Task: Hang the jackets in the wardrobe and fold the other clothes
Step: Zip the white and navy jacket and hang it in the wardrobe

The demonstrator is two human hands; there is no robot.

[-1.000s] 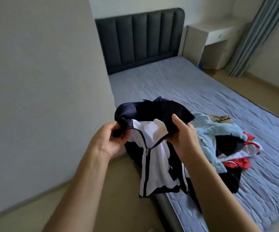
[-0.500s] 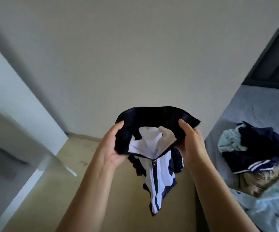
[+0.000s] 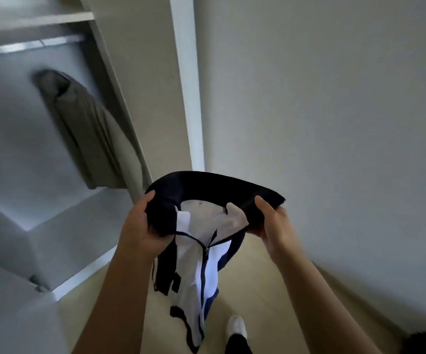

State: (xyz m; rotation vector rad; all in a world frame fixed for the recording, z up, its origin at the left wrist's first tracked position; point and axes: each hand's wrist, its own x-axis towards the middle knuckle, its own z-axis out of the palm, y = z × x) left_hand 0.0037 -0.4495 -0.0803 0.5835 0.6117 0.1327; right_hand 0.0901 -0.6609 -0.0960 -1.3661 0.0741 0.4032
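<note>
A navy and white zip jacket hangs in front of me, held up by its dark collar. My left hand grips the left side of the collar. My right hand pinches the right side, thumb on top. The zipper is partly done up and the white front dangles toward the floor. The open wardrobe stands at the left, with a metal rail near its top. A grey-beige garment hangs from that rail.
A white wardrobe side panel runs up the middle beside a plain wall. A low white shelf sits inside the wardrobe at the lower left. My foot in a white shoe stands on the beige floor.
I have turned left from the bed to face the wardrobe, carrying the jacket. Both hands keep the same hold on the collar. The bed and clothes pile have left the view.
</note>
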